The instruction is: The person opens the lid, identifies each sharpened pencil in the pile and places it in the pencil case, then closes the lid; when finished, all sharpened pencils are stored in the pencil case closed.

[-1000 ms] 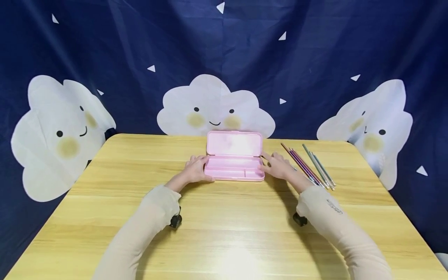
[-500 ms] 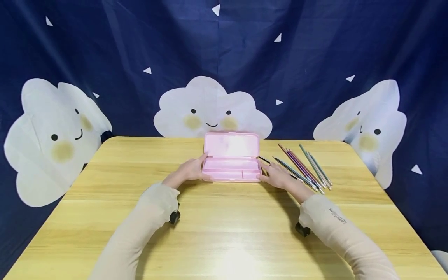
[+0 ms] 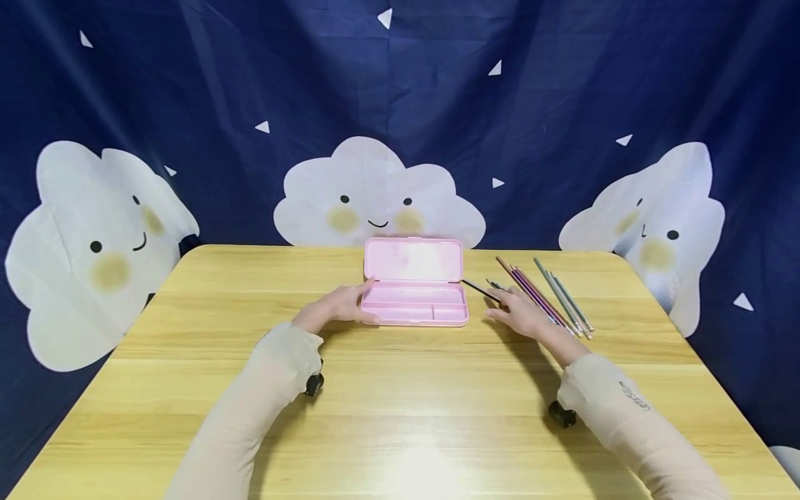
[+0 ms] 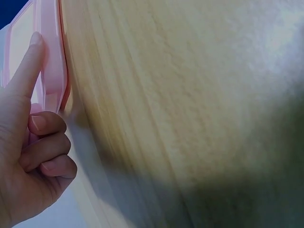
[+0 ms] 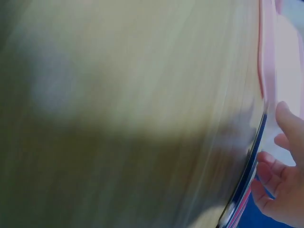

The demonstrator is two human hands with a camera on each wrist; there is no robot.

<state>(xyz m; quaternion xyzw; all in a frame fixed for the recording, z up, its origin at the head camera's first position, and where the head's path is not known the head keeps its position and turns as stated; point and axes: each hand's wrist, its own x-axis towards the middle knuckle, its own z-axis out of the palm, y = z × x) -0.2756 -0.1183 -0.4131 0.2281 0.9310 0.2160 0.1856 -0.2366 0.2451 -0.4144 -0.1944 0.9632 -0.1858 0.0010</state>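
Steadying, apparently, a pink rectangular hinged case (image 3: pixel 400 314) on the wooden surface (image 3: pixel 406 403), our left hand (image 3: pixel 337 304) is clamping fingers round its left end; our right hand (image 3: pixel 520 314), fingers apart, is hovering by a slim black pencil (image 3: pixel 480 289).

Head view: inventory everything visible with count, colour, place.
Pencil case: one, pink, open, table's far middle
Pencils: several, dark, purple, brown, green, right of case, some hidden
Table: one, light wood, foreground
Backdrop: one, navy, behind table
Clouds: three, white, on backdrop
White shape: one, cropped, right edge
Triangles: eight, white, on backdrop
Wrist devices: two, black, at cuffs
Sleeves: two, cream, below hands
Left hand: one, bare, at case's left end
Right hand: one, bare, at pencils
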